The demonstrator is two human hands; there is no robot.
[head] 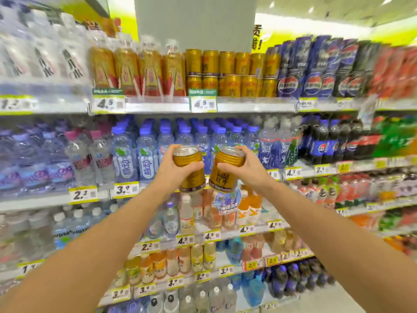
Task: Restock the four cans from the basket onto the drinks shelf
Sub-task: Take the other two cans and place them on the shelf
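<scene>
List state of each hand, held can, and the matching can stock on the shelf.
left hand: raised, gripping a can
right hand: raised, gripping a can
left can: held, nearly upright, top sealed
right can: held, tilted right, top sealed
gold cans on top shelf: upright, stacked two high
basket: not in view

Head view, facing drinks shelf, close

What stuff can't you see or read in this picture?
- Basket: not in the head view, so the cans left in it can't be counted.
- Left-hand can: the left hand covers its label.
- Right-hand can: the small print near its bottom is too small to read; the right hand hides one side.
- Top-shelf gold cans: motion blur smears the labels.
- Left shelves: blurred near the edge.
</scene>
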